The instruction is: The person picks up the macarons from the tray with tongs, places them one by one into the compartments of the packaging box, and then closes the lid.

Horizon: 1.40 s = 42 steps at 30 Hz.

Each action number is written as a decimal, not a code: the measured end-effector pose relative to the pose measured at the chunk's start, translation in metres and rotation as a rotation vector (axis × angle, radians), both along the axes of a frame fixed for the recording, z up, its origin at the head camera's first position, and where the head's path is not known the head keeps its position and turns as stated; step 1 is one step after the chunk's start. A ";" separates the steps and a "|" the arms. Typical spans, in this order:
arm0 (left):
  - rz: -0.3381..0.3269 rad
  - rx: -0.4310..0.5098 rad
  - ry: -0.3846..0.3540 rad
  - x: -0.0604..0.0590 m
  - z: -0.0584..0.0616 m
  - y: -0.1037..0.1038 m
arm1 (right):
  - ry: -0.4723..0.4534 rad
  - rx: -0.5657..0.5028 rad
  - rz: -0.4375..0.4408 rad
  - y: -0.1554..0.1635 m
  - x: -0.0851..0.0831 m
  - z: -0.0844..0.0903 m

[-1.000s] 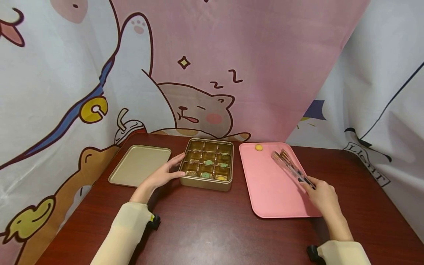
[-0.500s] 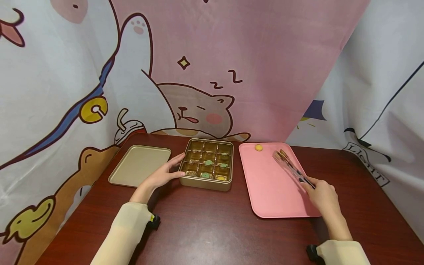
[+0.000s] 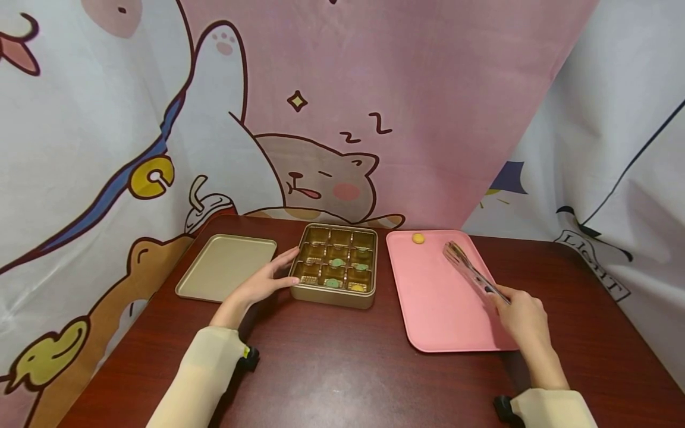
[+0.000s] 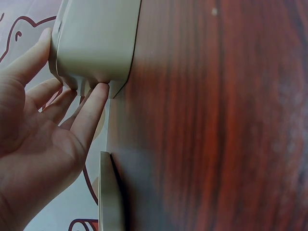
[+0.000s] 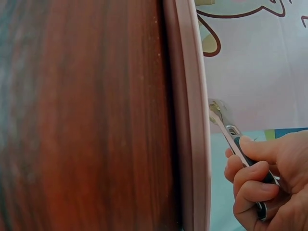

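A gold box (image 3: 335, 264) with a grid of compartments sits mid-table; several hold small green and yellow sweets. My left hand (image 3: 263, 282) rests open against the box's left side, its fingers (image 4: 91, 108) straight along the box wall (image 4: 96, 38). My right hand (image 3: 518, 318) grips the handle of metal tongs (image 3: 470, 270), whose tips lie squeezed together over the pink tray (image 3: 439, 309). In the right wrist view the fingers (image 5: 250, 187) curl round the tongs (image 5: 226, 130) beside the tray's rim (image 5: 192, 120). One yellow sweet (image 3: 418, 238) lies at the tray's far edge.
The gold lid (image 3: 226, 266) lies upturned left of the box; its edge (image 4: 107, 192) shows below my left hand. The dark red table (image 3: 332, 368) is backed by cartoon-printed cloth (image 3: 321, 119) on all sides.
The tongs' two arms, spread apart a second ago, have closed together in my right hand. The left hand has stayed against the box.
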<state>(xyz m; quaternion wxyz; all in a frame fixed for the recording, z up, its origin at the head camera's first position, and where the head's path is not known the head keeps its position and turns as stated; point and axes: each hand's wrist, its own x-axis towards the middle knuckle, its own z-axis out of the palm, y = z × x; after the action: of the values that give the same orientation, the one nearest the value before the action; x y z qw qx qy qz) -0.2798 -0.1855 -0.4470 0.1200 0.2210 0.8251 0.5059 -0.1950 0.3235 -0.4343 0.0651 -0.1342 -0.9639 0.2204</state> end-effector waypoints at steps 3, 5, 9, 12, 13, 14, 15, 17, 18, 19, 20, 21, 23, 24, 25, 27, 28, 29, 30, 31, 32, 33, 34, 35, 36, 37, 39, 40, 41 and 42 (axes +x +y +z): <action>0.004 -0.004 -0.002 0.000 0.000 0.000 | 0.010 0.001 0.003 0.000 0.001 0.002; 0.004 -0.004 -0.004 0.000 0.000 0.000 | 0.012 -0.003 0.008 -0.001 0.001 0.003; -0.001 -0.004 0.005 0.000 0.000 0.000 | 0.023 -0.008 0.021 -0.003 0.003 0.006; -0.002 -0.008 0.012 0.000 0.000 -0.001 | 0.036 -0.007 0.037 -0.005 0.004 0.008; -0.002 -0.009 0.011 0.001 0.000 -0.001 | 0.041 -0.007 0.043 -0.006 0.004 0.009; -0.001 -0.009 0.008 0.001 0.000 -0.001 | 0.046 -0.008 0.047 -0.007 0.004 0.010; 0.000 -0.007 0.004 0.001 0.001 -0.001 | 0.050 -0.009 0.054 -0.008 0.005 0.010; 0.001 -0.007 -0.001 0.001 0.001 -0.001 | 0.060 -0.017 0.063 -0.011 0.005 0.011; 0.002 -0.005 -0.002 0.001 0.001 -0.001 | 0.066 -0.020 0.067 -0.012 0.006 0.012; 0.004 -0.003 -0.003 0.002 0.001 -0.001 | 0.073 -0.022 0.072 -0.014 0.006 0.012; 0.004 -0.003 -0.002 0.001 0.001 0.000 | 0.078 -0.027 0.076 -0.016 0.006 0.013; 0.003 -0.002 0.000 0.001 0.001 0.000 | 0.085 -0.031 0.080 -0.018 0.007 0.013; 0.003 -0.001 0.000 0.001 0.000 0.000 | 0.102 -0.027 0.090 -0.022 0.007 0.014; 0.003 0.000 0.002 0.001 0.000 0.000 | 0.109 -0.027 0.094 -0.023 0.007 0.014; 0.000 -0.003 0.008 0.000 0.000 0.000 | 0.116 -0.028 0.099 -0.025 0.007 0.015; -0.004 -0.006 0.019 0.000 0.000 0.000 | 0.133 -0.025 0.109 -0.029 0.006 0.016; -0.005 -0.008 0.022 0.000 0.000 0.000 | 0.138 -0.026 0.114 -0.031 0.005 0.016; -0.005 -0.010 0.027 0.000 -0.001 0.000 | 0.143 -0.028 0.119 -0.033 0.004 0.017; -0.006 -0.014 0.034 -0.001 -0.001 -0.001 | 0.146 -0.033 0.123 -0.035 0.004 0.017; -0.005 -0.016 0.036 -0.001 -0.001 -0.001 | 0.149 -0.038 0.127 -0.037 0.003 0.017; -0.002 -0.015 0.033 -0.001 -0.001 -0.001 | 0.151 -0.041 0.132 -0.039 0.003 0.018; 0.000 -0.015 0.031 -0.001 -0.002 -0.001 | 0.152 -0.046 0.137 -0.041 0.002 0.018; 0.000 -0.017 0.031 -0.001 -0.002 -0.001 | 0.156 -0.049 0.140 -0.043 0.001 0.019; 0.000 -0.020 0.032 -0.001 -0.002 -0.001 | 0.163 -0.048 0.146 -0.046 0.000 0.019; 0.002 -0.021 0.026 -0.001 -0.002 -0.001 | 0.169 -0.049 0.153 -0.048 -0.001 0.020; 0.005 -0.019 0.020 -0.001 -0.001 0.000 | 0.177 -0.047 0.160 -0.050 -0.002 0.021; 0.006 -0.019 0.015 0.000 -0.001 0.000 | 0.195 -0.045 0.174 -0.056 -0.004 0.022; 0.005 -0.023 0.018 0.000 -0.001 0.000 | 0.204 -0.045 0.180 -0.058 -0.006 0.023; 0.005 -0.021 0.018 0.000 -0.001 -0.001 | 0.210 -0.049 0.188 -0.061 -0.007 0.024; 0.005 -0.019 0.018 0.000 -0.001 -0.001 | 0.212 -0.055 0.197 -0.064 -0.008 0.024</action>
<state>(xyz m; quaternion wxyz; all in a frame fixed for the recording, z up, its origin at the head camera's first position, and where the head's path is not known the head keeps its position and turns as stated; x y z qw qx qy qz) -0.2803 -0.1862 -0.4479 0.1136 0.2223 0.8315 0.4963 -0.2029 0.2592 -0.4098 0.1409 -0.0168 -0.9537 0.2651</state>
